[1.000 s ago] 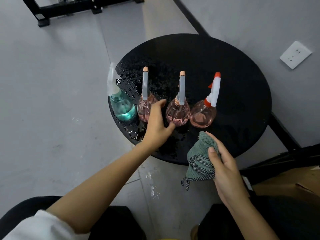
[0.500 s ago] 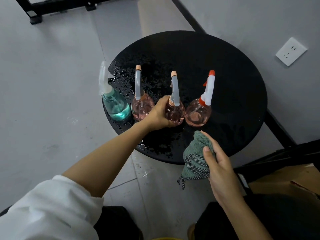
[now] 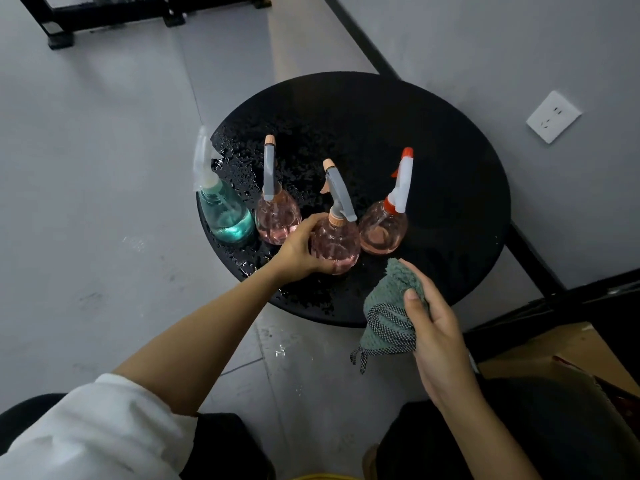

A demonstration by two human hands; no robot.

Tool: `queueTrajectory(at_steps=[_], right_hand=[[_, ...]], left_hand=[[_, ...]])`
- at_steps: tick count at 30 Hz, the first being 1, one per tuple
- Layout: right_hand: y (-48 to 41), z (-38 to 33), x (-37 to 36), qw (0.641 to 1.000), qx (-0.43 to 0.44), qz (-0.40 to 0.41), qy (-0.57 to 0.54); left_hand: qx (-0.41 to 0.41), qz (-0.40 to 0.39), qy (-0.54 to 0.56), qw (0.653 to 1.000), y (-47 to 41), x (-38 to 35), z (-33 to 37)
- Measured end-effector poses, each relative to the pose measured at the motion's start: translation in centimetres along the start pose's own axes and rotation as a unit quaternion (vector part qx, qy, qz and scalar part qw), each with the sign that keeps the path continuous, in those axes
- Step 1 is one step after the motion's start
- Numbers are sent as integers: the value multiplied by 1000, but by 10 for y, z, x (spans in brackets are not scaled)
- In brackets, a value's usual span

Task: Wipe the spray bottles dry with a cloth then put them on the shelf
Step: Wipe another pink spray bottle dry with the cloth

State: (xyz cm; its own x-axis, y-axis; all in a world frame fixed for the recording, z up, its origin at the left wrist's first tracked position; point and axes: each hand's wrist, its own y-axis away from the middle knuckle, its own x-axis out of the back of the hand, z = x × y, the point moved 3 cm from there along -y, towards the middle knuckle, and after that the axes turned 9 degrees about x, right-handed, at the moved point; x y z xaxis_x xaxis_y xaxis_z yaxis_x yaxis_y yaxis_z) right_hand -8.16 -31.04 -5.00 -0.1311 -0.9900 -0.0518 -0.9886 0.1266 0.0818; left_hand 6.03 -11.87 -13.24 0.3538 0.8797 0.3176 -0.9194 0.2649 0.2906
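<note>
Several spray bottles stand in a row on a wet round black table [image 3: 433,140]. My left hand [image 3: 299,249] grips the round pink bottle with a grey sprayer [image 3: 337,240], tilted and pulled toward me out of the row. To its left stand another pink bottle [image 3: 277,216] and a teal bottle [image 3: 225,213]. On its right is a pink bottle with a white and red sprayer [image 3: 384,226]. My right hand [image 3: 436,334] holds a bunched green cloth [image 3: 391,306] at the table's near edge.
Water drops cover the table's left half and the grey floor below it. A black frame base [image 3: 138,15] lies on the floor at the top. A wall with a white socket [image 3: 553,116] is on the right. A brown box [image 3: 554,351] sits at lower right.
My left hand closed on the middle pink bottle, then tilted it and drew it toward me out of the row. The right hand with the cloth stayed near the table's edge.
</note>
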Motion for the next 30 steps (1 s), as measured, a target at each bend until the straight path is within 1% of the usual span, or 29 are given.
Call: queueTrajectory(at_steps=[3,6,10,13,15,17,19,20,23,26,30], right_hand=[[4,-12,4,1000,13,-3,5],[8,-28,6,999,36,2,15],[10,-60,-3,994,99,-6,49],[12,-89,-18,983,160,-20,90],[16,-107,-30,970,209,-22,123],[21,-124,-43,945,277,-18,171],[29,-135,-56,919,330,-24,213],[33,-139,-63,910,341,-35,232],[49,-146,-80,889,338,-89,294],[67,-152,-83,867,321,-129,357],[98,-167,-78,854,307,-172,383]], left_hand=[[18,1,79,997,24,-2,8],[30,-21,179,983,55,-5,26],[37,-39,282,958,97,-10,52],[33,-63,347,935,123,-16,70],[34,-68,392,917,140,-19,81],[33,-73,433,898,158,-23,91],[25,-81,454,887,175,-27,101],[20,-85,459,884,183,-29,105],[12,-86,469,879,205,-32,120],[-2,-74,467,881,224,-33,133],[-26,-74,493,866,245,-35,145]])
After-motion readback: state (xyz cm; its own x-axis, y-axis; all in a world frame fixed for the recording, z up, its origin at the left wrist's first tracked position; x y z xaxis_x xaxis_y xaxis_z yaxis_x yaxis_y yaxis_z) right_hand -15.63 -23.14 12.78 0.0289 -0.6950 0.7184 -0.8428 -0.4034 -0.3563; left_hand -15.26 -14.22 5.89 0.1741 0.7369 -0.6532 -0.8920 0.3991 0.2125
